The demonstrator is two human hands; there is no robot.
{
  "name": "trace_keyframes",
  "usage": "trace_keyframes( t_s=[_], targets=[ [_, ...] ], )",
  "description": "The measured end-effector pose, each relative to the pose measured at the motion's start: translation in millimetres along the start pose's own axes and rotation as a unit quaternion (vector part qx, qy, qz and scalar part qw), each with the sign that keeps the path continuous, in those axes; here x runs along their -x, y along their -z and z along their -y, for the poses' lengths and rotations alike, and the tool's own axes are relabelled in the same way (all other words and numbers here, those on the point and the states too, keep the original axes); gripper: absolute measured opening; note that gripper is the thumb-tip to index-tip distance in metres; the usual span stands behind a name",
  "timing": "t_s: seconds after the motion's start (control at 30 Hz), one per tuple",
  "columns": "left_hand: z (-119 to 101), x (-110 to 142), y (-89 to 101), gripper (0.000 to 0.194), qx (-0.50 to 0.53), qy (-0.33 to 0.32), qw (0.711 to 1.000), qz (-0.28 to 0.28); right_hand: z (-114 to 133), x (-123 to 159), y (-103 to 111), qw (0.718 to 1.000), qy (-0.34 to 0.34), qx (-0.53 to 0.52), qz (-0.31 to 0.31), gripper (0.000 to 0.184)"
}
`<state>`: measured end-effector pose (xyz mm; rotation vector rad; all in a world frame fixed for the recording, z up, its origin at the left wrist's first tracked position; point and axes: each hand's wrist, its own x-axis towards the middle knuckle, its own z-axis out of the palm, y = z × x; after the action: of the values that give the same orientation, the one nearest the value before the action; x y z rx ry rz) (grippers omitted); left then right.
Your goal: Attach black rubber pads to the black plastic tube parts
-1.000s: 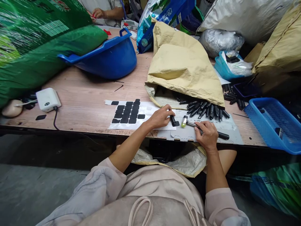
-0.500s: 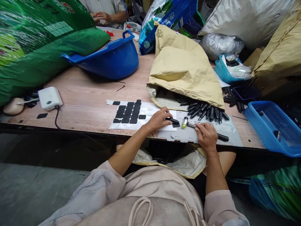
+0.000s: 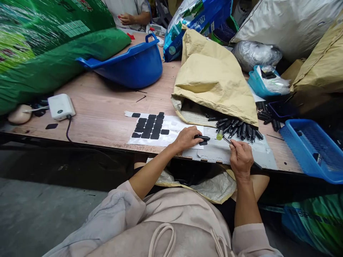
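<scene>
My left hand (image 3: 188, 138) is closed round a slim black tube-like piece (image 3: 203, 137), pen-shaped, lying almost flat over a dark rounded pad (image 3: 203, 143). My right hand (image 3: 241, 159) grips a small hammer (image 3: 227, 139) by its shaft. The hammer's yellow-green face (image 3: 219, 135) is to the right of the black piece and apart from it. Beyond the hammer, a pile of similar black pieces (image 3: 243, 131) spills from the mouth of a tan sack (image 3: 211, 75). A white sheet (image 3: 174, 137) with rows of black rounded pads (image 3: 150, 125) lies left of my left hand.
A blue basin (image 3: 134, 67) and green sack (image 3: 53, 67) stand at the back left. A white box with a cable (image 3: 61, 106) sits on the left. On the right is a blue basket (image 3: 308, 142). An open sack (image 3: 214, 189) lies over my lap. Another person's hand (image 3: 127, 19) shows behind.
The hammer has been tilted up and its head moved right, away from the black piece. My left hand keeps its hold on the piece. The whole view has shifted slightly.
</scene>
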<state>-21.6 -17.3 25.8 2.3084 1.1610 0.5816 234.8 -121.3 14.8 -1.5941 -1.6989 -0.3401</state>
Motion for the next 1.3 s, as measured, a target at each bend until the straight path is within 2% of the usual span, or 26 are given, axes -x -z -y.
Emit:
trace_keyframes(
  t_s=[0.2,0.37,0.5,0.67,0.87,1.13,1.3],
  targets=[
    [-3.9,-0.5,-5.9,0.012,0.021,0.020,0.999,-0.027,26.9,-1.7,5.4,0.995,-0.061,-0.078,0.018,0.030],
    [-7.4,-1.6,-7.8,0.014,0.032,0.038,0.998,-0.046,42.0,-0.3,3.6,0.994,-0.074,-0.068,0.044,0.031],
    [-9.2,-3.8,-6.3,0.015,0.035,0.038,0.998,-0.035,49.8,-2.0,1.5,0.994,-0.075,-0.050,0.055,0.033],
    [-12.3,-5.9,-2.8,0.016,0.034,0.060,0.998,-0.009,54.3,-0.9,-2.0,0.995,-0.066,-0.027,0.066,0.033],
    [-12.1,-5.6,-3.3,0.013,0.045,0.085,0.995,-0.014,54.3,3.8,-3.0,0.995,-0.072,-0.012,0.074,0.034],
    [-7.7,-9.0,1.4,0.011,0.036,0.054,0.998,-0.011,55.5,-24.6,7.0,0.996,-0.086,-0.023,0.032,0.032],
    [0.0,-16.1,4.2,0.011,0.057,0.035,0.998,0.002,60.3,-25.9,4.8,0.996,-0.068,-0.011,0.049,0.033]
  ],
)
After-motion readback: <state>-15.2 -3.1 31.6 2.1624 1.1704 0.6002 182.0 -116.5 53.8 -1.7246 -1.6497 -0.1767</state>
